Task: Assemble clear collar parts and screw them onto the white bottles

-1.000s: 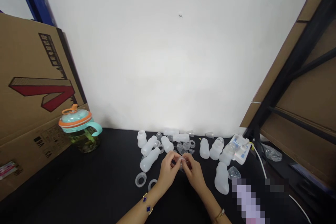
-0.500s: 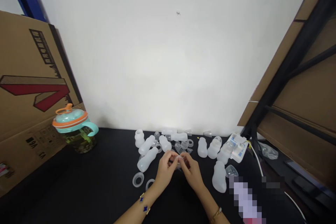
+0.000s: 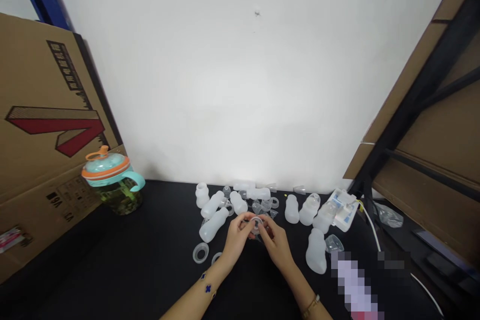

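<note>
Both my hands meet near the front middle of the black table, fingers closed around a clear bottle ring (image 3: pixel 257 221). My left hand (image 3: pixel 239 236) grips its left side and my right hand (image 3: pixel 275 240) its right side. A see-through part shows just below the ring; its kind is hard to make out. Beyond my left hand lie several frosted baby bottles (image 3: pixel 214 225) on their sides. A loose collar ring (image 3: pixel 200 253) rests left of my left wrist, and another ring (image 3: pixel 216 258) is partly hidden by that forearm.
Clear nipples and rings (image 3: pixel 267 204) lie behind my hands. To the right are more frosted bottles (image 3: pixel 317 251), a clear cap (image 3: pixel 334 243), and a white box (image 3: pixel 344 211) with a cable. A lidded jug (image 3: pixel 116 180) stands left, beside a cardboard box (image 3: pixel 33 80). A white wall closes the back.
The ring between my fingers has tipped so its round opening faces me more. My hands stay together in nearly the same place. The whole view has shifted slightly.
</note>
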